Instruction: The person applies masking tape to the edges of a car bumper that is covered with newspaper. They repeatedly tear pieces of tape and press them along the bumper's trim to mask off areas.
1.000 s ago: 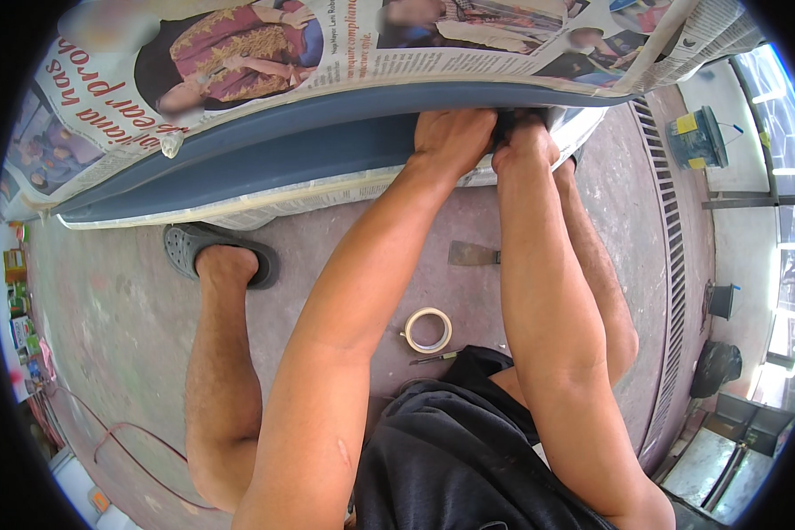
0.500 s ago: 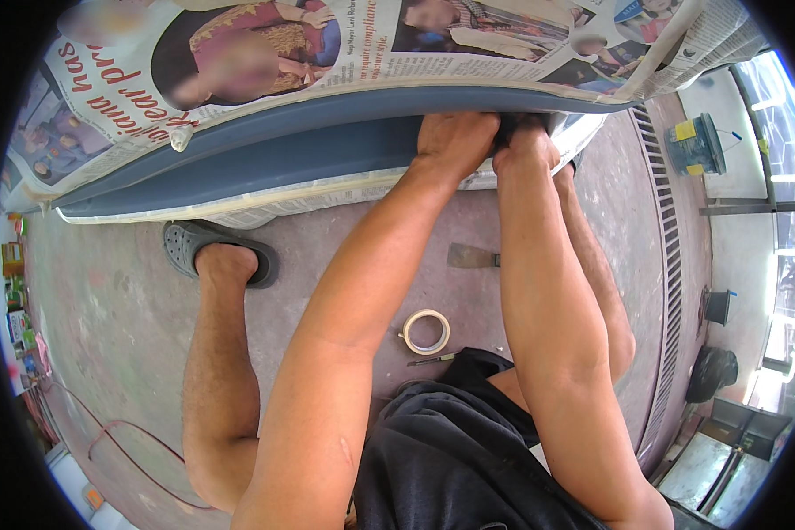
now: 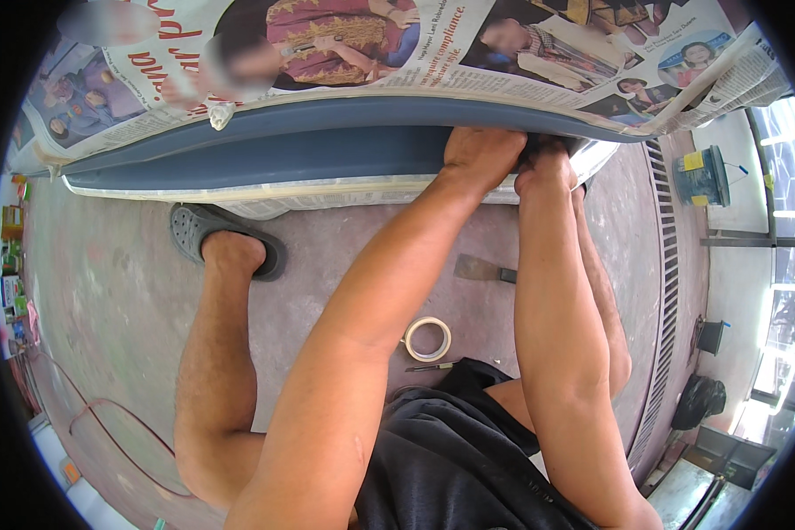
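Note:
A long blue-grey panel (image 3: pixel 265 159) with a recessed channel runs across the top of the view. Newspaper (image 3: pixel 539 53) covers its upper side, edged with masking tape. At the panel's right end, my left hand (image 3: pixel 486 152) presses against the upper lip, its fingers curled and their tips hidden. Close beside it, my right hand (image 3: pixel 546 168) reaches into the dark recess under the lip, so its fingers are mostly out of sight. Whatever either hand may hold does not show.
On the concrete floor between my legs lie a putty knife (image 3: pixel 486 268), a masking tape roll (image 3: pixel 427 339) and a small slim tool (image 3: pixel 429 367). A floor grate (image 3: pixel 667 265) runs along the right, with a bucket (image 3: pixel 703 175) beyond. A red hose (image 3: pixel 106 415) curves at left.
The view has shifted, so the panel and floor things sit a little differently in it. Both hands stay at the panel's right end in nearly the same pose.

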Demonstrator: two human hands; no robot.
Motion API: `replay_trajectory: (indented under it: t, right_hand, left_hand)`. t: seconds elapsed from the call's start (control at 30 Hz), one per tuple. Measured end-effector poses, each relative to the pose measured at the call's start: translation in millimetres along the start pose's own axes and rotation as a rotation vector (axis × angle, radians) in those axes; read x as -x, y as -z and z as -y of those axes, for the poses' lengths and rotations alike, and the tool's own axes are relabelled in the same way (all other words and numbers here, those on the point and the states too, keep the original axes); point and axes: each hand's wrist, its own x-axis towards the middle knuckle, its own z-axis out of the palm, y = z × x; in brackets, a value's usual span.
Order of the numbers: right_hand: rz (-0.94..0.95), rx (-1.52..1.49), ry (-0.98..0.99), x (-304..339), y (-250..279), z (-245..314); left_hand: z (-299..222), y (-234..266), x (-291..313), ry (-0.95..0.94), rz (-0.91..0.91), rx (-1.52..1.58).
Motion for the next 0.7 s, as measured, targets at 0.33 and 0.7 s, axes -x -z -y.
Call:
replay_trajectory:
  t: [0.33, 0.7]
  right_hand:
    - [-0.071, 0.164, -0.030, 15.8, -5.0, 7.4]
    - [-0.188, 0.128, -0.015, 6.1, -0.3, 7.6]
  left_hand:
    - [1.8, -0.7, 2.2, -0.026, -0.022, -0.011]
    - [1.4, -1.4, 3.1, -0.008, -0.043, -0.007]
